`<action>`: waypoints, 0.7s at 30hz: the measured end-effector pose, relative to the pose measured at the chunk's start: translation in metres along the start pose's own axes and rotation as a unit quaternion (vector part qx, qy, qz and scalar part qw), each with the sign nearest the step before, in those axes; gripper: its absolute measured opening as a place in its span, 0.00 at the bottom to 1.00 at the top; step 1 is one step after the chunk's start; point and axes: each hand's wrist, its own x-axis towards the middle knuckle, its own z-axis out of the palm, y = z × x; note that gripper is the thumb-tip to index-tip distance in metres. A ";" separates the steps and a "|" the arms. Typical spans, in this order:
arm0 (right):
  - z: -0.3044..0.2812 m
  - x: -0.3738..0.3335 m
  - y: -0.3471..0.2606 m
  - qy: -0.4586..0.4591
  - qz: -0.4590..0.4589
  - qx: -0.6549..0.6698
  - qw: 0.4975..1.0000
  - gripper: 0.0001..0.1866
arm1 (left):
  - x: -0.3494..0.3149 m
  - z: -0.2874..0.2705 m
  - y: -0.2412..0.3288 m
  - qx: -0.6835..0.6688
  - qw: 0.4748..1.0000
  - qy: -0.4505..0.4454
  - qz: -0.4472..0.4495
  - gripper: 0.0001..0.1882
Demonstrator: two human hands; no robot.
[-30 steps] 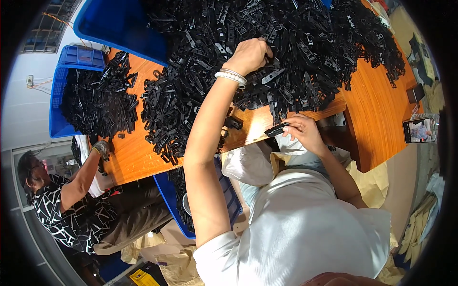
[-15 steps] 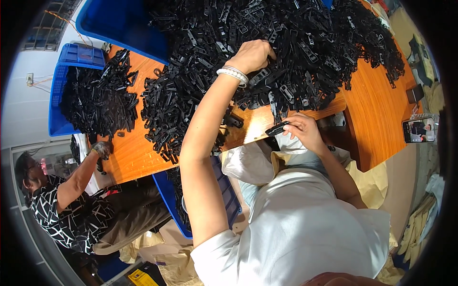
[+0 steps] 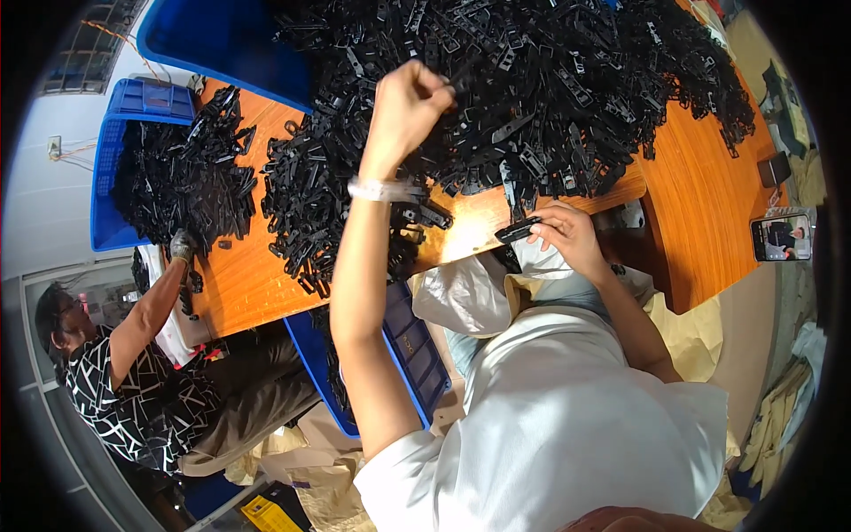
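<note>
A large heap of black plastic clip-like parts (image 3: pixel 550 106) covers the far side of the wooden table. Over its left portion, my left hand (image 3: pixel 409 111) is raised with thumb and fingers pinched together. A dark blur by the fingertips merges with the heap, so what they hold is unclear. Close to the table's front edge, my right hand (image 3: pixel 572 241) pinches a long black plastic part (image 3: pixel 516 230) between thumb and fingers. That part points left, just below the near edge of the heap.
A blue bin (image 3: pixel 222 53) lies tipped at the far left of the heap. Another blue bin (image 3: pixel 105 191) spills a second pile of black parts (image 3: pixel 182 177). There a co-worker's gloved hand (image 3: pixel 183 245) reaches in. A phone (image 3: pixel 782 239) stands beyond the table's right edge.
My left hand has lifted off the heap and moved left and farther away, its wrist turning. My right hand stays almost in place with its part. The co-worker's gloved hand has moved toward the second pile.
</note>
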 end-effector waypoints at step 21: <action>0.008 -0.032 -0.049 -0.057 -0.027 0.098 0.993 0.09 | -0.160 0.053 0.031 -0.437 0.867 -0.119 -0.207 0.12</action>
